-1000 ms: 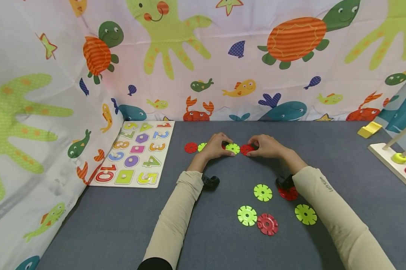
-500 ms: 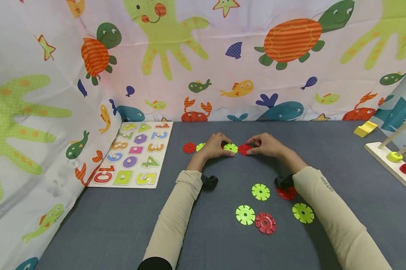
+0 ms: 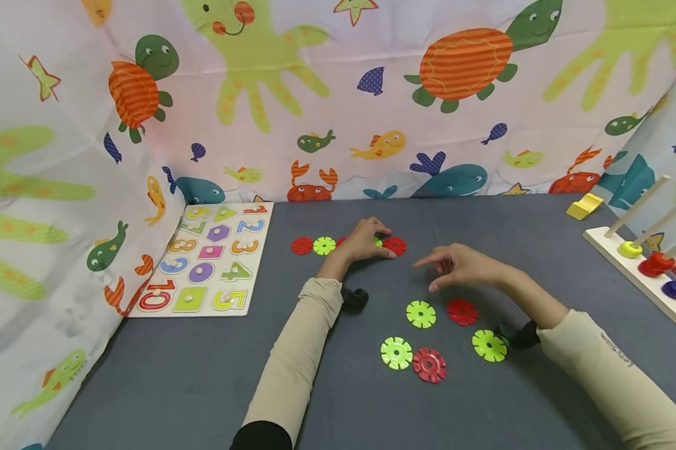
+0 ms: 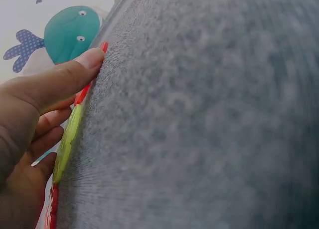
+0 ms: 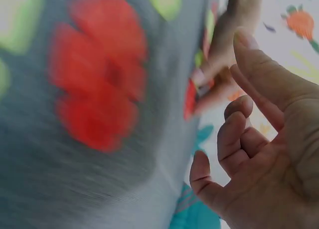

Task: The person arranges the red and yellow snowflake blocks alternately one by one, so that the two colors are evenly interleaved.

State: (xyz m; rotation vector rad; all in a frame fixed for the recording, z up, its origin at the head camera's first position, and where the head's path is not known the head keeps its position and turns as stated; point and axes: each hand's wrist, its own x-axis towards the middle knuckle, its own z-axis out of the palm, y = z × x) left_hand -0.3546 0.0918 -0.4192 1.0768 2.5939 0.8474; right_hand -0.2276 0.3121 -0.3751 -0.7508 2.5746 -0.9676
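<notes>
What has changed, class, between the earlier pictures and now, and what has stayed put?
The right hand let go of the red disc at the right end of the row and drew back, rightward and toward the person. The left hand moved right along the row and now pinches that disc. The five loose discs stayed where they lay.

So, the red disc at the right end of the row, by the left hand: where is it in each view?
Head: red disc right of centre, slightly below mid-height.
Left wrist: red disc in the upper left, edge-on and partly covered.
Right wrist: red disc just right of centre, blurred.
Shared landmark: the left hand, at the disc in all three views.
</notes>
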